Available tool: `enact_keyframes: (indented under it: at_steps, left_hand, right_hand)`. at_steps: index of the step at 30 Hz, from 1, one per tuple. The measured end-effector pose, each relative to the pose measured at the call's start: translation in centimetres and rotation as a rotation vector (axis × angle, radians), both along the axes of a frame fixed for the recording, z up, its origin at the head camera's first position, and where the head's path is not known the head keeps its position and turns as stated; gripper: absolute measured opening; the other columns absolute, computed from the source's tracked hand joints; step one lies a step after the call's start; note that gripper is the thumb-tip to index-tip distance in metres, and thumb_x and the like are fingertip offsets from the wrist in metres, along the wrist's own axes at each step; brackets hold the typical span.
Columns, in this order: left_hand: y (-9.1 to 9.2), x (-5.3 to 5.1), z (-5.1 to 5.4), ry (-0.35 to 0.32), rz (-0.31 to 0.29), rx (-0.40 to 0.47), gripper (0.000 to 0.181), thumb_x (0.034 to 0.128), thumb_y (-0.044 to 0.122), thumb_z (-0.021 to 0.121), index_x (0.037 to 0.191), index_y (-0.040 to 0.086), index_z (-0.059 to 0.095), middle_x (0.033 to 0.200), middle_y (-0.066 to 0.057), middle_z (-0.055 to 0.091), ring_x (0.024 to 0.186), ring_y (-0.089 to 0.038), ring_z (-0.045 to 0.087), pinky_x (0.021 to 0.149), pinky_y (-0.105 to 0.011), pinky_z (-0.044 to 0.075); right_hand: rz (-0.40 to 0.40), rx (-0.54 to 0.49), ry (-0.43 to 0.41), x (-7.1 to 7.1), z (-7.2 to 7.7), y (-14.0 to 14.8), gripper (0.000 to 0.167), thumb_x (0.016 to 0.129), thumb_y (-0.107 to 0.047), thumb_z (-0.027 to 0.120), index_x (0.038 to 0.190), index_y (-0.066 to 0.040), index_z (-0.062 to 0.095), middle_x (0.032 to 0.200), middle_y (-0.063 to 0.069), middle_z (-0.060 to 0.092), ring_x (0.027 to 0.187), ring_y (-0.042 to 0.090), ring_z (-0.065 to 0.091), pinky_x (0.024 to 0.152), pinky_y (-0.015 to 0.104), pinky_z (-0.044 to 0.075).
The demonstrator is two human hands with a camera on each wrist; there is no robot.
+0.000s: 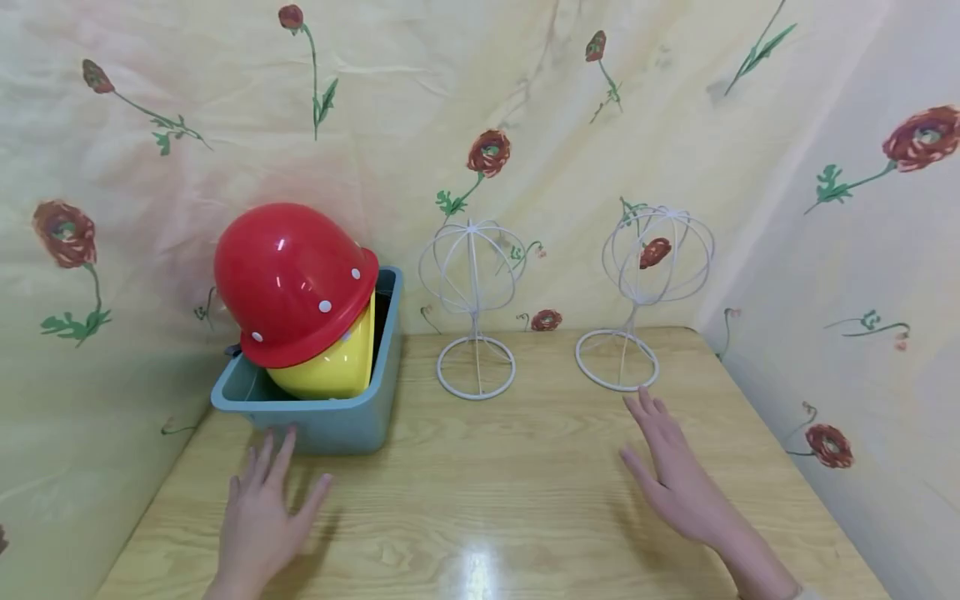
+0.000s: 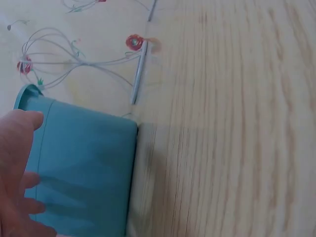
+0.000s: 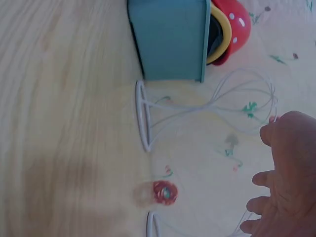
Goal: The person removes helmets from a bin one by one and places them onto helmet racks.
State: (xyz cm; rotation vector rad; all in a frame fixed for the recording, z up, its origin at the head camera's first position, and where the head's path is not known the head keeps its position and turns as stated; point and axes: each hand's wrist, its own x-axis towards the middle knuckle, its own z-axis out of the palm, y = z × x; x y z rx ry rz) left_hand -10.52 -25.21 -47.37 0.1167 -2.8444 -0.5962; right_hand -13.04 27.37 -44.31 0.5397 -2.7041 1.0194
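The left hand (image 1: 262, 517), fingers spread and grasping nothing, hung before the near wall of a blue-grey, rectangular plastic tub (image 1: 322, 429); whether its fingertips touched could not be told. Just beyond that hand, a glossy red, domed hard-shell helmet (image 1: 292, 275) with white studs leaned on a smooth yellow hard-shell helmet (image 1: 322, 379) inside the tub, both rising above the rim. The perch looked precarious: a jolt to the tub could have sent the red helmet sliding toward the hand, and shifting the yellow one beneath could have rolled it off.

Ahead of the left hand and to its right, just beside the tub, rose a white metal-wire stand (image 1: 475, 315) with a globe-shaped head and ring base. Its slender build suggested it might topple if the tub were dragged sideways into it.

Farther right, just beyond the right hand's fingertips, stood a second white wire stand (image 1: 632, 315) of the same shape; a careless forward sweep could have pushed it against the flower-printed wall covering (image 1: 390, 100) behind. The right hand (image 1: 675, 475), empty, fingers extended and thumb apart, hovered over the pale wood-grain table (image 1: 465, 467).
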Motion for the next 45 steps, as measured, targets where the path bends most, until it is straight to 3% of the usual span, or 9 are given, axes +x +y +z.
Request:
enact_keyframes:
  at_steps: [5,11,14,17,25,29,33,37,45]
  left_hand:
    - [-1.6,-0.1,0.2,-0.098,0.062,0.083,0.097,0.1021,0.065,0.057,0.172,0.011,0.016,0.173,-0.034,0.018,0.151,-0.068,0.025,0.110,-0.086,0.027]
    - [-4.0,-0.9,0.8,-0.123,0.170,0.181,0.104,0.1003,0.068,0.057,0.172,0.010,0.009,0.171,-0.035,0.024,0.147,-0.066,0.033,0.104,-0.083,0.039]
    - [-5.2,-1.6,1.3,-0.129,0.223,0.233,0.108,0.0993,0.069,0.058,0.172,0.010,0.004,0.171,-0.034,0.024,0.148,-0.065,0.033,0.109,-0.080,0.036]
    - [-6.1,-2.4,1.9,-0.080,0.242,0.308,0.107,0.0992,0.064,0.062,0.172,0.011,0.004,0.173,-0.031,0.023,0.150,-0.063,0.033,0.114,-0.080,0.031]
    - [-6.9,-4.6,3.2,0.187,0.182,0.487,0.097,0.0954,0.039,0.076,0.171,0.011,0.022,0.172,-0.022,0.035,0.150,-0.054,0.042,0.119,-0.068,0.038]
    - [-6.8,-5.6,3.9,0.239,0.183,0.478,0.093,0.0915,0.035,0.081,0.168,0.014,0.032,0.167,-0.019,0.045,0.144,-0.047,0.052,0.118,-0.032,0.045]
    - [-6.7,-6.4,4.3,0.252,0.171,0.488,0.092,0.0901,0.034,0.082,0.167,0.017,0.035,0.164,-0.018,0.049,0.137,-0.041,0.053,0.093,-0.001,0.040]
    - [-6.7,-7.0,4.4,0.242,0.145,0.482,0.094,0.0898,0.033,0.082,0.168,0.016,0.033,0.164,-0.020,0.046,0.139,-0.041,0.048,0.077,0.004,0.034]
    - [-6.5,-7.8,4.4,0.286,0.117,0.465,0.094,0.0860,0.022,0.085,0.166,0.013,0.037,0.161,-0.020,0.048,0.140,-0.038,0.046,0.080,0.003,0.031]
  right_hand:
    - [0.042,0.015,0.025,-0.8,1.2,-2.1,0.070,0.110,-0.020,0.057,0.171,-0.016,0.022,0.179,0.021,0.012,0.162,0.053,0.013,0.115,0.084,0.022]
    - [0.081,0.079,0.092,-1.9,2.9,-5.1,0.069,0.110,-0.020,0.057,0.170,-0.015,0.025,0.177,0.014,0.024,0.159,0.045,0.033,0.119,0.068,0.034]
    - [0.130,0.075,0.136,-2.3,3.8,-6.8,0.067,0.110,-0.019,0.057,0.169,-0.012,0.027,0.175,0.015,0.032,0.157,0.041,0.039,0.119,0.063,0.037]
    - [0.187,0.043,0.190,-3.0,4.5,-8.4,0.065,0.108,-0.014,0.058,0.167,-0.005,0.032,0.170,0.017,0.040,0.152,0.040,0.047,0.117,0.059,0.044]
    - [0.307,-0.142,0.251,-4.9,5.7,-12.5,0.053,0.104,-0.003,0.061,0.155,0.003,0.048,0.155,0.020,0.059,0.133,0.035,0.067,0.105,0.044,0.058]
    - [0.353,-0.257,0.204,-5.9,6.5,-14.8,0.048,0.103,0.000,0.061,0.151,0.004,0.053,0.147,0.020,0.065,0.125,0.036,0.071,0.102,0.040,0.060]
    - [0.390,-0.326,0.137,-6.7,7.0,-16.9,0.043,0.104,-0.002,0.061,0.146,0.005,0.056,0.140,0.020,0.069,0.122,0.036,0.073,0.100,0.035,0.061]
    - [0.439,-0.403,0.027,-7.2,7.4,-19.0,0.041,0.106,-0.003,0.060,0.146,0.006,0.056,0.139,0.021,0.070,0.121,0.038,0.073,0.097,0.029,0.061]
    - [0.546,-0.560,-0.285,-7.7,7.9,-23.6,0.042,0.110,-0.007,0.054,0.150,0.007,0.052,0.146,0.027,0.063,0.127,0.042,0.069,0.105,0.037,0.058]
